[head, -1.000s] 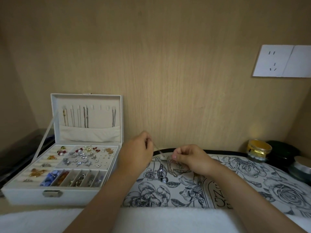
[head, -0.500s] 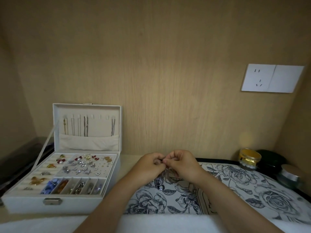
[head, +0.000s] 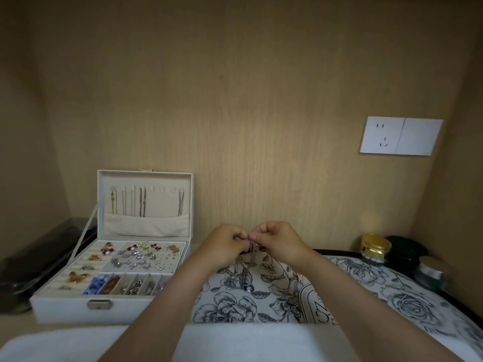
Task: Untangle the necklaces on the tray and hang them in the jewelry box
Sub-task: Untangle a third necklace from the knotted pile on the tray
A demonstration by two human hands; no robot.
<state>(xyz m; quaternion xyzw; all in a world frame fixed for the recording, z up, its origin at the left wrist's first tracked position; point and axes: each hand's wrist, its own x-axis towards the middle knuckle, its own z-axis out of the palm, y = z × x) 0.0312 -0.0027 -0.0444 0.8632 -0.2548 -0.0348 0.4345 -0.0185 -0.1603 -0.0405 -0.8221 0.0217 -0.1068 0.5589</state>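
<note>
Pinching necklace (head: 250,250) between left hand (head: 225,242) and right hand (head: 280,241), dangling it straight below, jewelry box (head: 65,309) nearer the left.

Head view, forward-down (close, wide-angle)

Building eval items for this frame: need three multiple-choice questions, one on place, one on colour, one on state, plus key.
1. The jewelry box stands on which side of the floral tray?
A. left
B. right
C. on top of it

2. The small jar at the right is:
A. red
B. gold
C. blue

3. The left hand and right hand are:
A. flat on the tray
B. pinching the tangled necklaces
C. reaching into the box

Key:
1 A, the box sits left of the tray.
2 B, its top shows gold.
3 B, curled fingers of both hands meet on the chains above the tray.
</note>
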